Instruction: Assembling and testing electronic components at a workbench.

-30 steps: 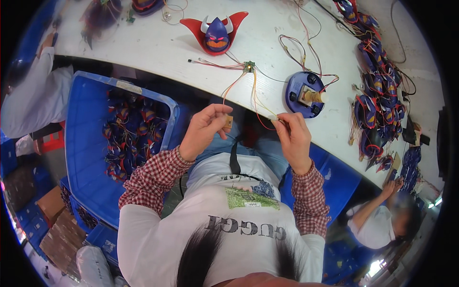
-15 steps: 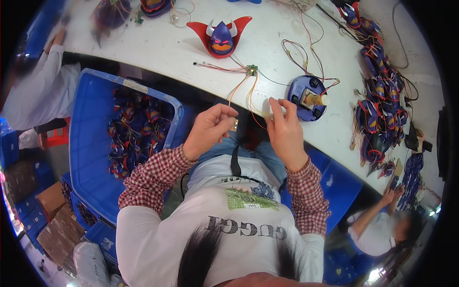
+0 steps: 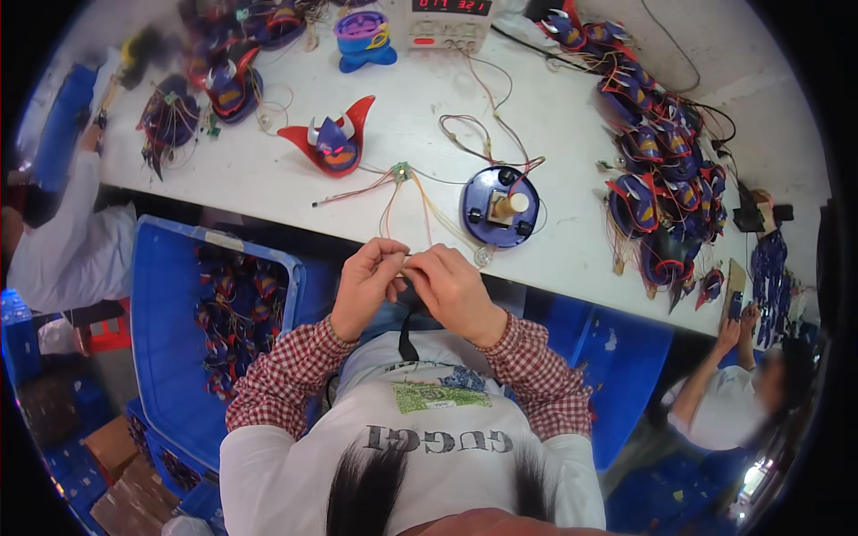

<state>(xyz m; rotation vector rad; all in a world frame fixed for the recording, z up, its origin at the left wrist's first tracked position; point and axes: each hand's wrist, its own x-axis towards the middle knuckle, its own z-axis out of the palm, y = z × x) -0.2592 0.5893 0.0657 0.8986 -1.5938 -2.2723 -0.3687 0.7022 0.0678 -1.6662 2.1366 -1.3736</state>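
The right hand [image 3: 454, 286] has joined the left hand [image 3: 365, 284], which pinches a small, mostly hidden block [image 3: 404, 264] by the table [image 3: 576, 255] — two-handed work now; the right's grip I can't tell.

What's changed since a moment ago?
The right hand moved left to meet the left hand. A small round disc now lies near the edge of the table, apparently let go. The horned head, circuit board and purple base stay put, though the camera's view shifted.

And it's a workshop: wired toy heads [image 3: 663, 170] are heaped on the counter [image 3: 572, 246], a power supply [image 3: 447, 27] is lit!
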